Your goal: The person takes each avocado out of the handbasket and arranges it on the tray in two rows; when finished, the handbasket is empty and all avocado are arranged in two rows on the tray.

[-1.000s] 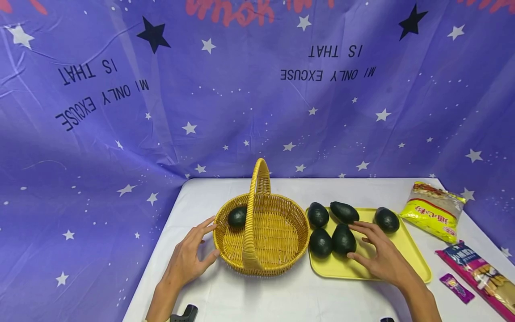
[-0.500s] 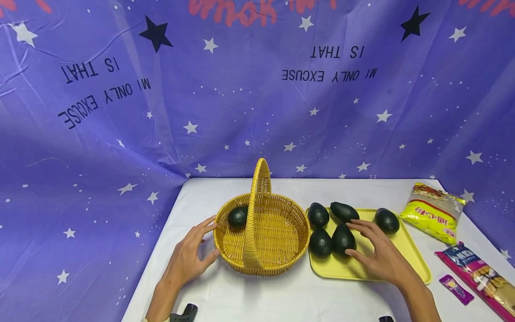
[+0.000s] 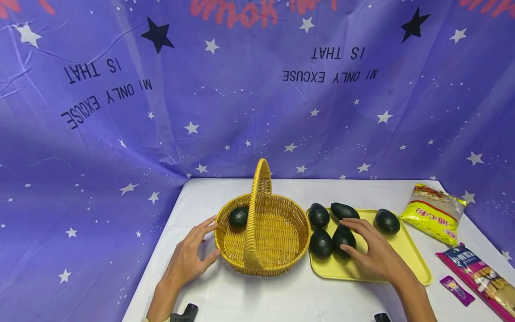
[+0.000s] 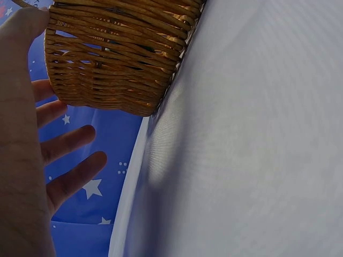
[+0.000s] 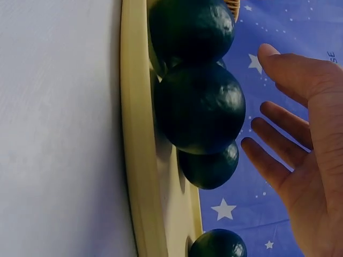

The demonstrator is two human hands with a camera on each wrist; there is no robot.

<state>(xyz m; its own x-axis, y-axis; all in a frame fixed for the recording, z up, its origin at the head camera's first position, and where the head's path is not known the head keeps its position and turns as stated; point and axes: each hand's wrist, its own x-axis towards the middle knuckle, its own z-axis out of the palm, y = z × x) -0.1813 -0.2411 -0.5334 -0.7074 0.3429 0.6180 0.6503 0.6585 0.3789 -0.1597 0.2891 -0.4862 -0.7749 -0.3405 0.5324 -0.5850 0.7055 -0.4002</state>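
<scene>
My left hand (image 3: pixel 190 256) rests its thumb and fingertips at the left rim of a woven wicker basket (image 3: pixel 277 239) with a tall arched handle. In the left wrist view that hand's fingers (image 4: pixel 68 144) are spread loosely beside the basket wall. One dark green avocado (image 3: pixel 238 217) lies inside the basket, at its left. Over the yellow tray (image 3: pixel 410 264), my right hand (image 3: pixel 373 252) hovers with extended fingers above the avocado (image 3: pixel 342 243) at the front. The right wrist view shows a gap between those fingers and the avocados, and nothing in the hand.
Other avocados lie on the tray, one apart at its right (image 3: pixel 387 222). Along the right of the white table are a yellow food bag (image 3: pixel 434 212), a long pink packet (image 3: pixel 479 277) and a small purple packet (image 3: pixel 457 290). A purple star-printed cloth (image 3: pixel 249 98) hangs behind.
My right hand has shifted slightly left, so its thumb and fingers now overlap the front avocado in the head view. My left hand and the basket have stayed put.
</scene>
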